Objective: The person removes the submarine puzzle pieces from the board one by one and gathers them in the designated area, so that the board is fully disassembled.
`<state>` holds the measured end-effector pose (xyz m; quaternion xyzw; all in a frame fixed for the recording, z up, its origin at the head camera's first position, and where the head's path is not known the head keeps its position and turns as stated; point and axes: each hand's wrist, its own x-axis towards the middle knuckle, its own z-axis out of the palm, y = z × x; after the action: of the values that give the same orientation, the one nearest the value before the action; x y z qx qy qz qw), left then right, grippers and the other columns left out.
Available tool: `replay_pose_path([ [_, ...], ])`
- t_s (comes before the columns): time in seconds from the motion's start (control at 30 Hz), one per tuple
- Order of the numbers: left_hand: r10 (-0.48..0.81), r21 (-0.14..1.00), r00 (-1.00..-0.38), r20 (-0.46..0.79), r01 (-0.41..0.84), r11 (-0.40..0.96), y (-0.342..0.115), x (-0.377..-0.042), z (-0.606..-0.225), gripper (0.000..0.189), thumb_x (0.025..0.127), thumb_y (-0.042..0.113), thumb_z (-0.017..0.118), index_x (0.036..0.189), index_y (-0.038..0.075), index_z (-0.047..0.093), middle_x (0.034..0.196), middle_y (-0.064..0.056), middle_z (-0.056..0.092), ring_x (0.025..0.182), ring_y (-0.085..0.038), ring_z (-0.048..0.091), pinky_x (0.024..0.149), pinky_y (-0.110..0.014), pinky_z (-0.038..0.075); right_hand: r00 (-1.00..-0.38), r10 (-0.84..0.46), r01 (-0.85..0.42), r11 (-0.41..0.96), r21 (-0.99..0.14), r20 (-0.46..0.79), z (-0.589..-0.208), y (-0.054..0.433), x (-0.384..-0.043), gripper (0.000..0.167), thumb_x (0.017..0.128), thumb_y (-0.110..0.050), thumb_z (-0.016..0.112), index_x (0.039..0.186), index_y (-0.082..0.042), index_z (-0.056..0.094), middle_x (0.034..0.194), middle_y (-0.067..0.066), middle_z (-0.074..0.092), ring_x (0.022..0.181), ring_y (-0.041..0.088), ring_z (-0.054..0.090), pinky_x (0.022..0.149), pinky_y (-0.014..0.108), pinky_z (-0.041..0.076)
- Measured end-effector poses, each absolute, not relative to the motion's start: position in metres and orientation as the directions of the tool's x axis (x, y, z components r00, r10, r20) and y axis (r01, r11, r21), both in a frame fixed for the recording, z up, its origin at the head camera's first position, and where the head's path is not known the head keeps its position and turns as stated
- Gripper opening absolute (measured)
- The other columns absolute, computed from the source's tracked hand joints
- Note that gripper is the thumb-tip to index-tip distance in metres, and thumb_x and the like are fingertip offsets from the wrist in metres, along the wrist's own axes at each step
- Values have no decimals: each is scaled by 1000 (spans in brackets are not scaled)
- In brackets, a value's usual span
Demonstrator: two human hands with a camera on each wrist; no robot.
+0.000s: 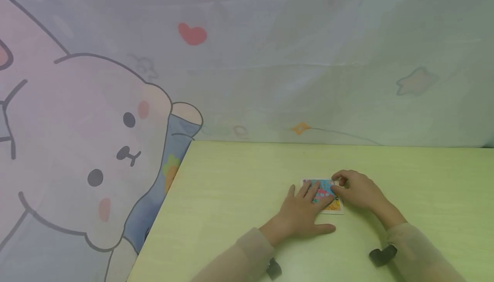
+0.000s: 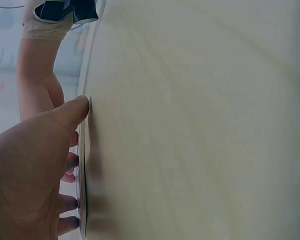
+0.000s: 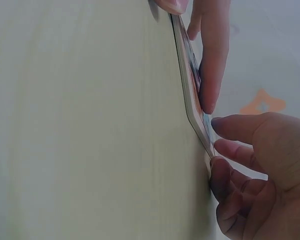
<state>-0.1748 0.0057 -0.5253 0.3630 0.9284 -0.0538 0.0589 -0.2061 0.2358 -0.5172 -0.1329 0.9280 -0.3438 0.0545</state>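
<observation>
A small flat picture board [image 1: 326, 184], white-bordered with a blue, pink and orange printed picture, lies on the table. My left hand [image 1: 305, 213] rests spread over its left part, fingers straight on the picture and thumb out to the side near the lower edge. At the board's upper right corner is my right hand [image 1: 359, 189], fingers curled, with thumb and forefinger pinching at that corner. In the right wrist view, the board [image 3: 184, 70] shows edge-on, and the right fingertips [image 3: 221, 123] meet its printed face and corner. The left palm covers much of the picture.
The pale yellow-green table [image 1: 231, 179] has its left edge beside a hanging cloth [image 1: 270, 59] printed with a bear, hearts and stars. That cloth also stands behind the table's far edge. A dark wrist device [image 1: 383, 255] is on the right sleeve.
</observation>
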Motion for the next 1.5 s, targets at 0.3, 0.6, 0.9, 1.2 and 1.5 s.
replay_pose_path([
  [0.3, 653, -59, -740, -162, 668, 742, 8, -175, -525, 82, 93, 87, 22, 165, 48, 13, 174, -3, 9, 159, -28, 7, 120, -61, 25, -962, -271, -191, 731, -655, -22, -517, 234, -207, 35, 98, -29, 72, 123, -4, 68, 103, 5, 61, 74, 18, 50, 62, 34, 44],
  [0.6, 651, -61, -740, -169, 667, 743, 9, -174, -523, 83, 92, 87, 23, 165, 48, 14, 174, -3, 11, 159, -28, 8, 119, -61, 27, -961, -277, -189, 717, -671, -26, -515, 234, -206, 38, 99, -30, 71, 123, -2, 67, 107, 9, 62, 88, 23, 55, 73, 38, 48],
  [0.9, 654, -60, -736, -173, 671, 739, 9, -175, -523, 83, 93, 87, 23, 165, 47, 14, 174, -4, 9, 159, -30, 8, 118, -62, 27, -964, -266, -198, 722, -663, -3, -519, 234, -208, 38, 97, -29, 74, 123, -2, 69, 112, 12, 64, 101, 30, 60, 82, 51, 52],
  [1.2, 649, -57, -739, -181, 666, 744, 9, -174, -520, 83, 93, 87, 24, 165, 47, 14, 174, -4, 9, 159, -30, 8, 119, -61, 26, -969, -248, -197, 714, -672, 20, -519, 233, -206, 36, 97, -28, 74, 122, -2, 69, 117, 17, 65, 102, 32, 61, 83, 51, 51],
  [1.5, 641, -66, -744, -188, 661, 748, 9, -174, -519, 83, 92, 87, 25, 165, 48, 14, 174, -2, 8, 159, -28, 8, 119, -60, 27, -971, -240, -165, 667, -726, 0, -521, 235, -206, 36, 99, -25, 72, 126, -3, 64, 121, 15, 66, 79, 18, 57, 66, 35, 48],
])
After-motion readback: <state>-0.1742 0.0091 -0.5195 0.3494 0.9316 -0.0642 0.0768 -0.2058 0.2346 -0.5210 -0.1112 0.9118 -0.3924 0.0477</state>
